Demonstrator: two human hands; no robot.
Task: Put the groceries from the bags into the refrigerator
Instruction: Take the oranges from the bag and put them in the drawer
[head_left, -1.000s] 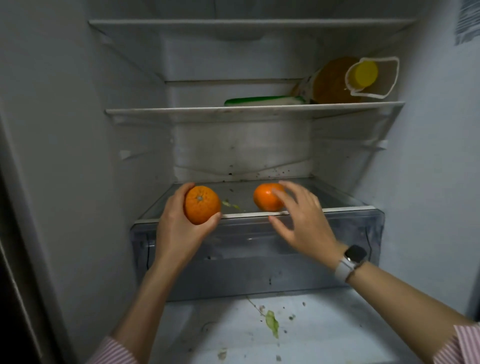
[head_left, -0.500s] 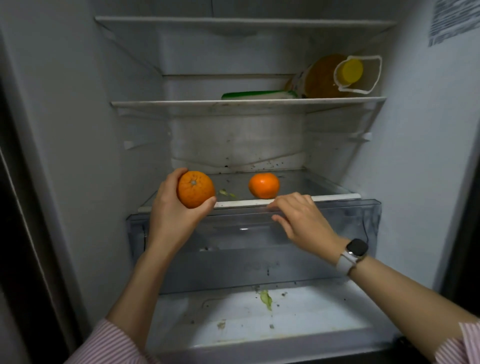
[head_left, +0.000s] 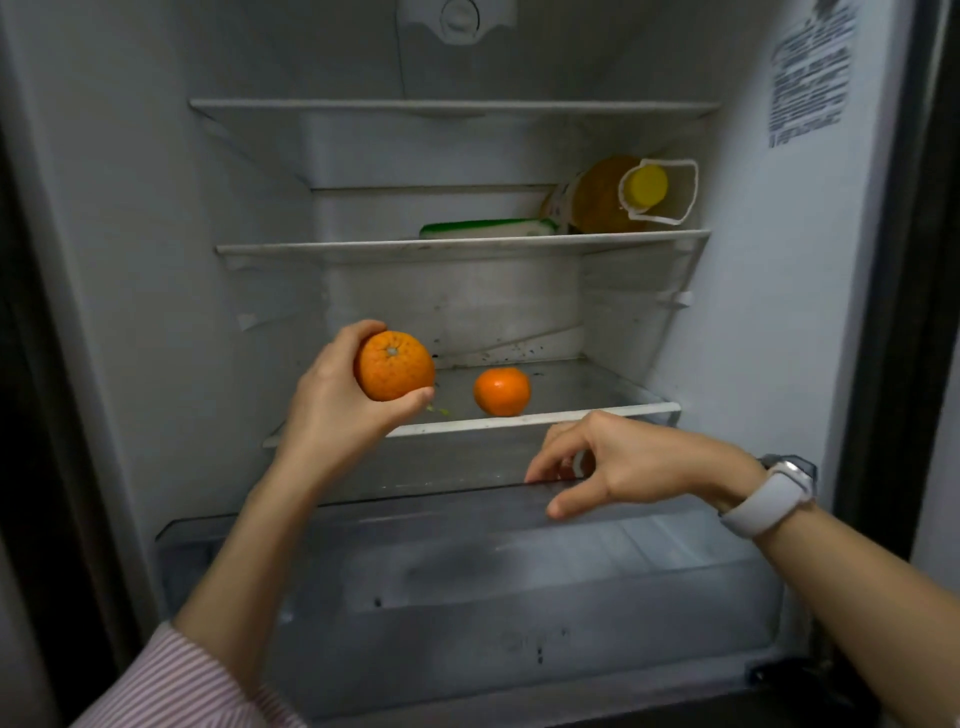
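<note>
once shut, drawer (head_left: 467, 587) now pulled out

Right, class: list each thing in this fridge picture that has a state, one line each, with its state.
Left hand: shut in a grip on the held orange.
Right hand: fingers curled on the drawer rim.
Drawer: pulled out, nothing visible inside.
Shelf orange: resting free on the glass shelf.
Bottle: lying down, capped.
</note>
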